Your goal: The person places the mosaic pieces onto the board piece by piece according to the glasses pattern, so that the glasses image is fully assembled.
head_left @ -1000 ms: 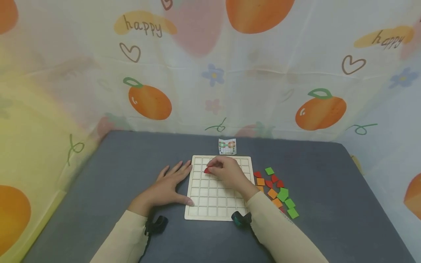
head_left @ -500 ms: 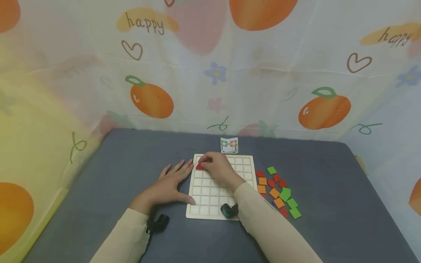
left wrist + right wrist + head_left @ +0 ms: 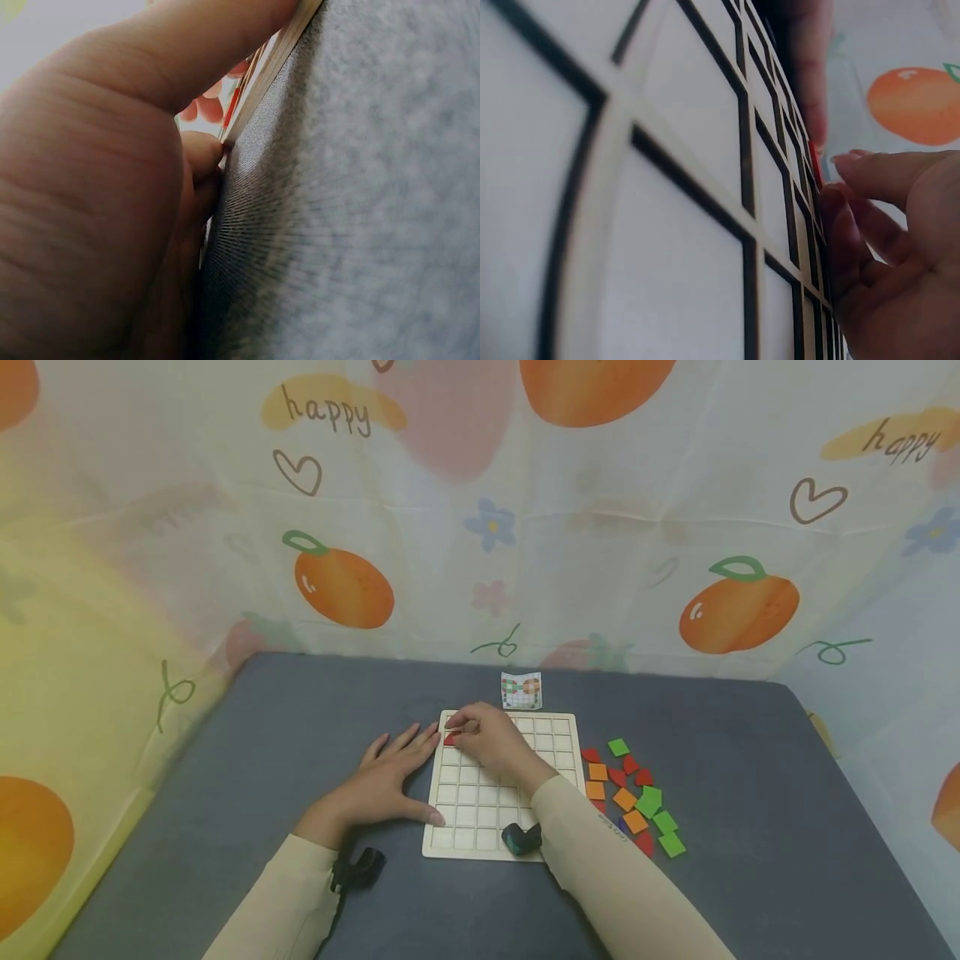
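A pale wooden grid board (image 3: 467, 817) lies on the dark table. My right hand (image 3: 495, 743) is over its upper left part, thumb and fingertips pinching a small red tile (image 3: 449, 739) low in a cell near the left edge. In the right wrist view the red tile (image 3: 815, 163) shows edge-on at the board's surface, beside the fingertips. My left hand (image 3: 382, 789) is spread at the board's left side. Its thumb (image 3: 247, 30) rests on the board's rim, and the fingertips reach the edge higher up.
Right of the board lie loose tiles: several orange squares (image 3: 625, 799), green pieces (image 3: 649, 802) and red rounded ones (image 3: 643, 777). Part of a blue piece shows by the right sleeve. A small printed pattern card (image 3: 521, 691) lies behind the board.
The right hand has moved left across the board with the red tile, then settled at a cell near the left edge. The left hand has stayed in place.
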A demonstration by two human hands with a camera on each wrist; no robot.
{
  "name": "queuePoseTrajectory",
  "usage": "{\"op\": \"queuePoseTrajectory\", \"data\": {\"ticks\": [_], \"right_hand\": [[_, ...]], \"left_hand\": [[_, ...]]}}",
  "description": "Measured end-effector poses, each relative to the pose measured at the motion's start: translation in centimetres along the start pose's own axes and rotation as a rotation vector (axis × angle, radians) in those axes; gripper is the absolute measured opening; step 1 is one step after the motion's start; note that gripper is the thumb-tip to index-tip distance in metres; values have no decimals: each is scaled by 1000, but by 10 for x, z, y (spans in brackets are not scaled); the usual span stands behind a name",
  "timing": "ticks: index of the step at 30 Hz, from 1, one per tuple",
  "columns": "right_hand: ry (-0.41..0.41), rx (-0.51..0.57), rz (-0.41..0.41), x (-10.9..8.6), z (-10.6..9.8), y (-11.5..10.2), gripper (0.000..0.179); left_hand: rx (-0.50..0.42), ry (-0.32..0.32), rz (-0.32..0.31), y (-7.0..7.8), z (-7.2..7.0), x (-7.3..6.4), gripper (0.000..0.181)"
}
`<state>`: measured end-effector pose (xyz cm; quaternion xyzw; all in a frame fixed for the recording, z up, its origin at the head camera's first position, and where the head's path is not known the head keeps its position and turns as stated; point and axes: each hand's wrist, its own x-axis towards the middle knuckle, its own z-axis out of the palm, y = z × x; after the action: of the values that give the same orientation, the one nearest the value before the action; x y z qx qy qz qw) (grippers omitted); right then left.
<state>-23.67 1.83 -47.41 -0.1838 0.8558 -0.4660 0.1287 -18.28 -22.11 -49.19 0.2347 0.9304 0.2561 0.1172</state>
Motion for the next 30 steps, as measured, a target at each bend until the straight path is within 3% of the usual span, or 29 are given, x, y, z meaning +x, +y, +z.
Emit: {"op": "queuePoseTrajectory", "data": {"ticks": [6,15,30], "right_hand": [[7,-64,-35,3,3,2,15],[14,-92,-23,5,5,2,14],[5,143,-49,-12,-13,3,44]], "left_hand": [[-1,3,3,0,0,1,131],[-4,5,7,-1,0,1,131],[-7,8,-19,0,2,2,133]]}}
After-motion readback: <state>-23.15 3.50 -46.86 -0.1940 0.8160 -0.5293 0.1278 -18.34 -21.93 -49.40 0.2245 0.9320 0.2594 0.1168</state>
